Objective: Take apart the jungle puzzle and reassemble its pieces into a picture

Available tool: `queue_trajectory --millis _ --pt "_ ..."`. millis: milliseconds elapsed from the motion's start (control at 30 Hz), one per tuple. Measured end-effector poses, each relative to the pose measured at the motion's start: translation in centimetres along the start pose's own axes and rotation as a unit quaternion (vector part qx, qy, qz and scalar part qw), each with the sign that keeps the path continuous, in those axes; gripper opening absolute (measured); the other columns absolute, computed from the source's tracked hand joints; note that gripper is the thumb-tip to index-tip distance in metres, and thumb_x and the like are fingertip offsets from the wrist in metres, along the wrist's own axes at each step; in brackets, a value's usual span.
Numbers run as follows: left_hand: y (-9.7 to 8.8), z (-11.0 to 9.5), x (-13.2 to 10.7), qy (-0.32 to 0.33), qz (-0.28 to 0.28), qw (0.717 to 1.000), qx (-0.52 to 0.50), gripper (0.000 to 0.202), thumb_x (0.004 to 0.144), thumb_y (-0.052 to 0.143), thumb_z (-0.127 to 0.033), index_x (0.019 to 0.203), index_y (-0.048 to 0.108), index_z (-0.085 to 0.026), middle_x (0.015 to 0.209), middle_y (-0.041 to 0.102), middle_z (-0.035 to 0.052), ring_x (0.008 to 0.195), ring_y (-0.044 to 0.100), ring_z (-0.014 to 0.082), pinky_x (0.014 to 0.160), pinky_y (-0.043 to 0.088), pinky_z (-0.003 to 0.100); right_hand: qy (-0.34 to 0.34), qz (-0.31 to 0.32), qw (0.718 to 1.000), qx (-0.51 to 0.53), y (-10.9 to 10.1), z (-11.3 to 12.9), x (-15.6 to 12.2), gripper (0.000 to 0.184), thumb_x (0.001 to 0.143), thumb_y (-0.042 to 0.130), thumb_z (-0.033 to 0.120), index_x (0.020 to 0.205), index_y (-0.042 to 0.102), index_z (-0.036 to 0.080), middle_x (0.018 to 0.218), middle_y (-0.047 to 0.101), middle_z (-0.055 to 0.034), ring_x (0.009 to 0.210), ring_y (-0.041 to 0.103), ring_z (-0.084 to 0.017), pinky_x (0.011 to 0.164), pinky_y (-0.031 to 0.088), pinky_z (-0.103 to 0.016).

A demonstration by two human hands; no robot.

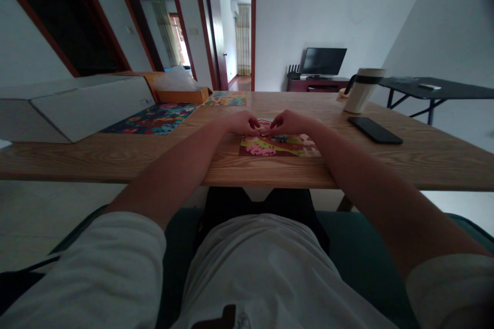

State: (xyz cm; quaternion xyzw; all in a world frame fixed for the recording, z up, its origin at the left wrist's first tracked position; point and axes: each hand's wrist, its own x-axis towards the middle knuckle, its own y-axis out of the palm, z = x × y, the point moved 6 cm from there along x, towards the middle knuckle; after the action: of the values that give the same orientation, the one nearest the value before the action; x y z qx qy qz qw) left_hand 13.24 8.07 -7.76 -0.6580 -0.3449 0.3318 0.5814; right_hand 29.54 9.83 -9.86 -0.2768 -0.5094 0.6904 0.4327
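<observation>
A colourful jigsaw puzzle point(280, 145) lies on the wooden table point(116, 157) right in front of me. Both hands rest on its far edge, fingertips almost meeting. My left hand point(241, 123) has its fingers curled and pinched over the puzzle's top. My right hand point(290, 123) mirrors it, fingers bent and pinched at the same spot. What the fingertips press or hold is too small to make out; it looks like a puzzle piece.
A dark puzzle board point(154, 118) and another colourful sheet point(227, 98) lie further left. A white box point(73, 105) and an orange box point(181, 93) stand at the left. A travel mug point(363, 90) and a black phone point(375, 130) sit at the right.
</observation>
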Motion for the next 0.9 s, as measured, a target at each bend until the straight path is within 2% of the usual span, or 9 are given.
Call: queue_trajectory --millis 100,233,400,600,767,900 --pt "0.0 0.1 -0.1 -0.012 0.013 1.0 -0.001 0.045 0.083 0.067 -0.042 0.123 0.074 -0.023 0.112 0.076 0.0054 0.094 0.068 0.0198 0.081 0.047 0.026 -0.006 0.012 1.0 -0.001 -0.1 0.1 -0.2 0.043 0.08 0.078 0.051 0.106 0.082 0.018 0.092 0.079 -0.0079 0.077 0.065 -0.02 0.069 0.046 -0.028" --pt "0.0 0.0 -0.1 0.003 0.011 1.0 -0.001 0.046 0.086 0.064 -0.048 0.123 0.074 -0.022 0.111 0.076 0.0058 0.091 0.068 0.0188 0.078 0.046 0.025 0.005 0.009 1.0 -0.009 -0.1 -0.5 -0.2 0.046 0.083 0.074 0.049 0.117 0.08 0.019 0.091 0.078 -0.0073 0.074 0.064 -0.019 0.068 0.046 -0.029" --pt "0.4 -0.2 0.2 -0.006 0.008 1.0 0.005 0.052 0.081 0.068 -0.055 0.122 0.074 -0.023 0.109 0.077 0.0054 0.092 0.068 0.0193 0.077 0.046 0.024 0.003 0.044 0.999 -0.004 0.2 -0.9 -0.1 0.041 0.078 0.078 0.051 0.109 0.083 0.025 0.083 0.077 -0.0025 0.07 0.062 -0.018 0.064 0.044 -0.028" --pt "0.7 -0.5 0.3 0.01 0.01 1.0 -0.007 0.051 0.081 0.066 -0.054 0.121 0.075 -0.023 0.112 0.076 0.0063 0.097 0.067 0.0206 0.079 0.045 0.025 -0.006 0.029 1.0 0.008 0.0 -0.7 -0.3 0.038 0.078 0.078 0.049 0.103 0.083 0.021 0.086 0.078 -0.0054 0.075 0.065 -0.02 0.065 0.045 -0.029" --pt "0.8 -0.4 0.5 0.023 0.006 1.0 0.004 0.048 0.082 0.065 -0.058 0.116 0.076 -0.025 0.113 0.076 0.0047 0.098 0.067 0.0201 0.08 0.045 0.025 -0.002 0.01 1.0 0.011 -0.1 -0.6 -0.3 0.044 0.081 0.076 0.051 0.115 0.081 0.023 0.093 0.079 -0.0057 0.078 0.066 -0.021 0.07 0.047 -0.03" --pt "1.0 -0.2 0.8 0.017 0.012 1.0 -0.001 0.05 0.082 0.065 -0.058 0.115 0.077 -0.023 0.112 0.077 0.0062 0.097 0.067 0.0208 0.079 0.045 0.025 -0.015 0.033 0.999 0.016 0.1 -0.6 -0.2 0.04 0.076 0.08 0.051 0.109 0.083 0.027 0.091 0.079 -0.0036 0.076 0.065 -0.02 0.072 0.048 -0.03"
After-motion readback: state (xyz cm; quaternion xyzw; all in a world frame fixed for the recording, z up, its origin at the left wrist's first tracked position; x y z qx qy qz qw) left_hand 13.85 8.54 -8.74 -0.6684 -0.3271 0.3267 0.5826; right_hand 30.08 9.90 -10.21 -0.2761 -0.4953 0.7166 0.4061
